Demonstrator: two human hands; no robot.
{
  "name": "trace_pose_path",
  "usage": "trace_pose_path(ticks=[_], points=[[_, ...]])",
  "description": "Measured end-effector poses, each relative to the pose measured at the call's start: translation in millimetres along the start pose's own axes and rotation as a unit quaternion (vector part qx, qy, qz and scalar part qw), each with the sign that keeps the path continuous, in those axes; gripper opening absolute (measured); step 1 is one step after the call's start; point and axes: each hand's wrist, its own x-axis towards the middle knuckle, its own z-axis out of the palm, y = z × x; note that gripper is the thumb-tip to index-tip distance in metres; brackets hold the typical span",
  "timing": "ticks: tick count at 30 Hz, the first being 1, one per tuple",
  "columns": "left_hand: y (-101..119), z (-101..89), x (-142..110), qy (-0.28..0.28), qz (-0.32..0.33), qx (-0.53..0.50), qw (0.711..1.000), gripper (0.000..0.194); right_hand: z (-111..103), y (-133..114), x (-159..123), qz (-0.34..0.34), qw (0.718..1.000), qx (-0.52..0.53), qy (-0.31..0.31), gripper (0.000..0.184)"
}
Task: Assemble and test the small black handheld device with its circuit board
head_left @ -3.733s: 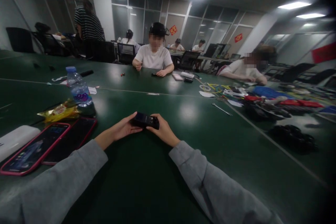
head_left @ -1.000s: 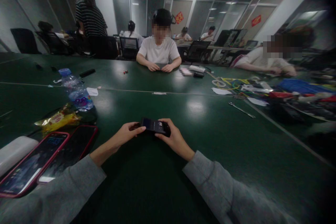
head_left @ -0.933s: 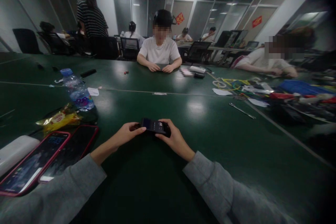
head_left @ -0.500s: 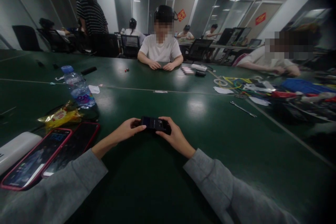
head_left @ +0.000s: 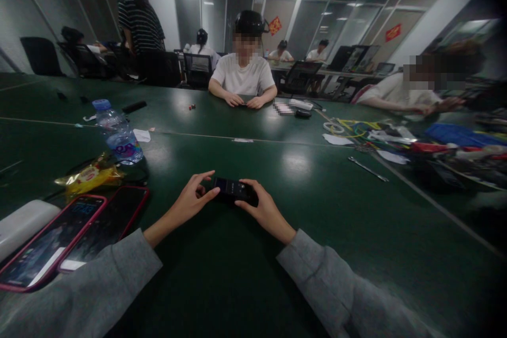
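A small black device (head_left: 233, 188) with a dark screen and pale markings lies at the middle of the green table, between my two hands. My right hand (head_left: 261, 203) grips its right end, thumb on the near side and fingers on the far side. At the left end, the thumb tip of my left hand (head_left: 194, 195) touches or nearly touches the device. The left index finger is raised and stretched out above the far edge, apart from the thumb. The other left fingers are curled and partly hidden.
On the left are two red-cased phones (head_left: 51, 243), a white object (head_left: 24, 224), a yellow packet (head_left: 89, 177) and a water bottle (head_left: 121, 134). A wrench (head_left: 368, 169) and tangled cables (head_left: 356, 127) lie on the right. One person (head_left: 243, 74) sits opposite, another (head_left: 396, 92) at right.
My left index finger has lifted off the device, and the left hand has loosened from its left end. My right hand keeps its grip. The device stays about where it was.
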Motion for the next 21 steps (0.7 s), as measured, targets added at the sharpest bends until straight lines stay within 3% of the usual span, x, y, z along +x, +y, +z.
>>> trace_pose_path(ticks=[4,9,21], points=[[4.1,1.8,-3.1,-0.011,0.039,0.001,0.999,0.050,0.7,1.9,0.3,0.001,1.000,-0.009,-0.001,0.050],[3.6,0.5,-2.3,-0.036,0.013,-0.020,0.999,0.050,-3.9,0.1,2.2,0.009,1.000,-0.010,-0.024,0.049],[6.9,0.8,-1.7,-0.034,-0.046,0.004,0.998,0.050,-10.5,1.3,5.4,0.018,0.998,-0.017,-0.061,0.053]])
